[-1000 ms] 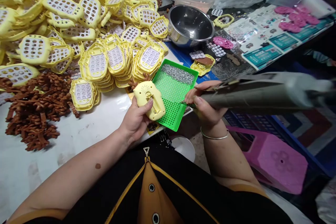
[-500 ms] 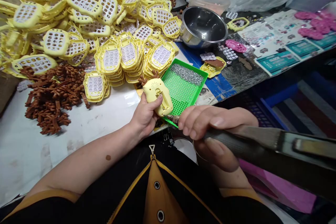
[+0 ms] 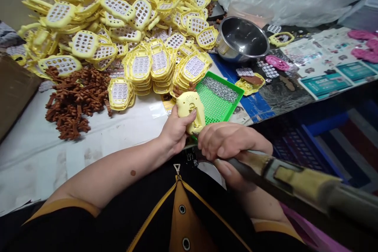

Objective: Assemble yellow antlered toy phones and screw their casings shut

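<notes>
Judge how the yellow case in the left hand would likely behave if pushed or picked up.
The yellow case is probably stiff: it looks like moulded plastic and shows no bend under the grip of the left hand. It is probably light, given its open recess. Its smooth, rounded body might slip slightly.

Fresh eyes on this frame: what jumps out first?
Probably the big heap of yellow shells filling the upper left, with a pile of brown branching parts just below it. Next, the long tool in the right hand, angling from the lower right toward the yellow casing in the left hand. The bright green tray just beyond the casing stands out too.
</notes>
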Tool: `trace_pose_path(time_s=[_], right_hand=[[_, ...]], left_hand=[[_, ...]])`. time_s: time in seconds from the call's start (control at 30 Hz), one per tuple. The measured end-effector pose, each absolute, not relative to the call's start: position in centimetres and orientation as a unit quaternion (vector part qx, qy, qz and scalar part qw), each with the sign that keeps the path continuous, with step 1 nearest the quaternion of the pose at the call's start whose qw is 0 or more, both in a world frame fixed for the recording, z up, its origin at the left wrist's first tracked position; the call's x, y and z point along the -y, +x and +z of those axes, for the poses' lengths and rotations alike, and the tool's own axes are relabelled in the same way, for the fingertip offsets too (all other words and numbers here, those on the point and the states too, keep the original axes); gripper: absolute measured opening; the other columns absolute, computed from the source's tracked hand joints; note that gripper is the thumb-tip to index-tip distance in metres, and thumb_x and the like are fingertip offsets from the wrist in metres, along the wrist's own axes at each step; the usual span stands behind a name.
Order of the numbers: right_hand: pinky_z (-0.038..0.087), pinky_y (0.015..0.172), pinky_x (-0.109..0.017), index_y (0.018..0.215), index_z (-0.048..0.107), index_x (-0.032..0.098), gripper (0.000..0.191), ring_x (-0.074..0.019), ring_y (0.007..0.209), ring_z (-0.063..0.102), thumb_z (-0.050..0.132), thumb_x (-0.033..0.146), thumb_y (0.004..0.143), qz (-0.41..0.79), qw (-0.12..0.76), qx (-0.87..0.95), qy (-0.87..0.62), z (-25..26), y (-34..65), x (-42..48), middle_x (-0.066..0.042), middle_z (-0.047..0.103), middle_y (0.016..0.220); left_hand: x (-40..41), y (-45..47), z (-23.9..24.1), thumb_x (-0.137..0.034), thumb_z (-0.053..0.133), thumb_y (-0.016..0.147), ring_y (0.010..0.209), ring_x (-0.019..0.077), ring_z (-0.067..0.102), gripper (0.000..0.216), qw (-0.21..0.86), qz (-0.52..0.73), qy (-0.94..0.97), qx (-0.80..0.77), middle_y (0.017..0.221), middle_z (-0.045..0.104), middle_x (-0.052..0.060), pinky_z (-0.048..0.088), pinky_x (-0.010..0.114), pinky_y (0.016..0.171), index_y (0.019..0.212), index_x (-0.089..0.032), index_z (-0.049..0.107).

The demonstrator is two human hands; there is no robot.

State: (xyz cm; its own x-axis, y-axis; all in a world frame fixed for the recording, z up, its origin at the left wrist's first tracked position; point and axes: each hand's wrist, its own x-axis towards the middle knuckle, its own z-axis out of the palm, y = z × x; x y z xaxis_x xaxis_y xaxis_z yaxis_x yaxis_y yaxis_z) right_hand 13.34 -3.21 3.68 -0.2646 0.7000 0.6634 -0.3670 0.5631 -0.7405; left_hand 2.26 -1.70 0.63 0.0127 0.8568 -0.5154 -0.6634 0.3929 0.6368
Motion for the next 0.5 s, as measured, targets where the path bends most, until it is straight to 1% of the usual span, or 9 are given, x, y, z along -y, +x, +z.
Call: trace_pose_path(time_s=[0.1,0.2,0.3,0.33,0.43,0.5], right_hand=[[0.051,0.047,-0.031,0.076,0.056,0.018,0.016,-0.0134,0.045,0.056,0.058,0.007,0.066,0.461,0.609,0.637,-0.107,3.9,13.4,3.4,0.002,0.057,0.055],[0.052,0.048,-0.032,0.080,0.058,0.018,0.012,-0.0134,0.046,0.056,0.058,0.010,0.070,0.462,0.594,0.652,-0.091,4.3,13.6,3.8,0.002,0.057,0.055],[0.053,0.051,-0.033,0.091,0.062,0.020,0.019,-0.0140,0.048,0.057,0.059,0.013,0.075,0.462,0.574,0.669,-0.099,4.5,13.7,4.8,0.002,0.059,0.058],[0.053,0.052,-0.034,0.097,0.062,0.022,0.022,-0.0145,0.049,0.058,0.059,0.014,0.076,0.459,0.580,0.664,-0.112,4.5,13.7,5.2,0.002,0.060,0.059],[0.053,0.057,-0.036,0.108,0.060,0.028,0.031,-0.0160,0.053,0.057,0.064,0.022,0.078,0.428,0.659,0.585,-0.199,3.9,13.3,6.2,0.005,0.060,0.062],[0.052,0.059,-0.036,0.106,0.060,0.029,0.030,-0.0166,0.053,0.054,0.067,0.029,0.077,0.370,0.721,0.530,-0.250,3.1,13.1,6.3,0.005,0.059,0.063]], left_hand=[[2.0,2.2,0.9,-0.010,0.068,0.074,0.084,0.0164,0.064,0.038,0.706,0.539,0.107,-0.447,0.095,0.066,0.001,0.051,0.034,0.083,0.106,-0.022,0.053],[2.4,2.1,1.0,-0.012,0.071,0.071,0.085,0.0178,0.064,0.040,0.715,0.534,0.115,-0.436,0.095,0.067,0.002,0.051,0.037,0.084,0.106,-0.023,0.055],[2.6,1.8,0.9,-0.013,0.074,0.067,0.091,0.0193,0.064,0.043,0.702,0.544,0.120,-0.444,0.096,0.068,0.002,0.050,0.038,0.088,0.105,-0.023,0.056],[2.6,1.5,0.9,-0.012,0.074,0.067,0.092,0.0193,0.064,0.043,0.687,0.559,0.116,-0.449,0.096,0.068,0.001,0.050,0.038,0.089,0.105,-0.023,0.057],[2.9,0.1,0.7,-0.011,0.074,0.067,0.091,0.0193,0.064,0.041,0.652,0.606,0.095,-0.446,0.095,0.068,0.001,0.050,0.040,0.089,0.102,-0.023,0.056],[3.5,-1.2,0.5,-0.014,0.074,0.068,0.090,0.0200,0.065,0.037,0.651,0.621,0.086,-0.428,0.095,0.068,0.002,0.050,0.041,0.089,0.100,-0.021,0.057]])
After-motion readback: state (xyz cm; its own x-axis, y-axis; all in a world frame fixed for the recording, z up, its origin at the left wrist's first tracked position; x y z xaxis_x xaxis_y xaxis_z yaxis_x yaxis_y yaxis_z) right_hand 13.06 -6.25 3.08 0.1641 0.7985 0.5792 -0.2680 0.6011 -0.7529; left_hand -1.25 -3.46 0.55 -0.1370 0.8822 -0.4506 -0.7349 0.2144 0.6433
